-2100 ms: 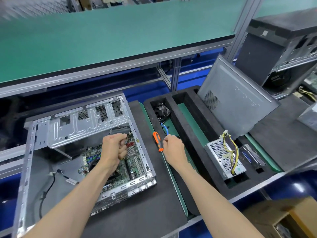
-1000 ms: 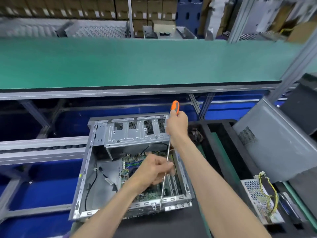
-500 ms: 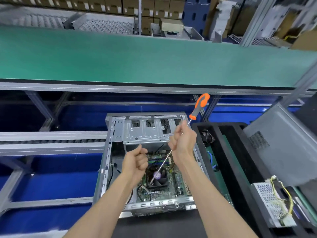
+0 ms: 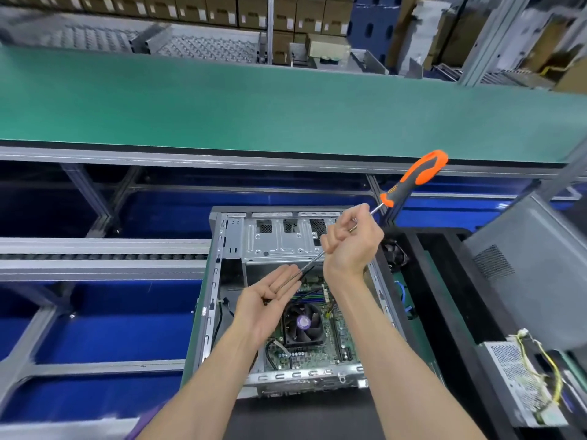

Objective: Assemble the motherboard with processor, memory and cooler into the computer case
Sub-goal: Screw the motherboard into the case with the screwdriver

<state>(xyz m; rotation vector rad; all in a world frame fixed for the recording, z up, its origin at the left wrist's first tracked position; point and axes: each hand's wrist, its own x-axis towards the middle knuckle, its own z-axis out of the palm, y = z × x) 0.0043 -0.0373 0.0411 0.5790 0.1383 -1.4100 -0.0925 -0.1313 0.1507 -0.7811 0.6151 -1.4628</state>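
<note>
Both hands hover above the open computer case [image 4: 222, 281]: the right hand [image 4: 351, 246] is curled round the metal shaft of a long screwdriver [image 4: 413, 177], well below its orange-and-black handle, while the left hand [image 4: 270, 300] lies palm up with fingers nearly straight, the lower end of the shaft resting across them. Whether a screw sits in that palm is too small to tell. Inside the case the motherboard [image 4: 330, 344] already lies flat on the floor of the chassis, the cooler fan [image 4: 303, 325] mounted on it and memory sticks [image 4: 309, 292] seated just beyond the fan; the processor is presumably hidden under the cooler. What seems left is fastening the board with screws. Off to the right, the power supply [image 4: 517, 382] with yellow wires rests in a black foam tray [image 4: 444, 296], and the grey side panel [image 4: 533, 274] leans beside it.
</note>
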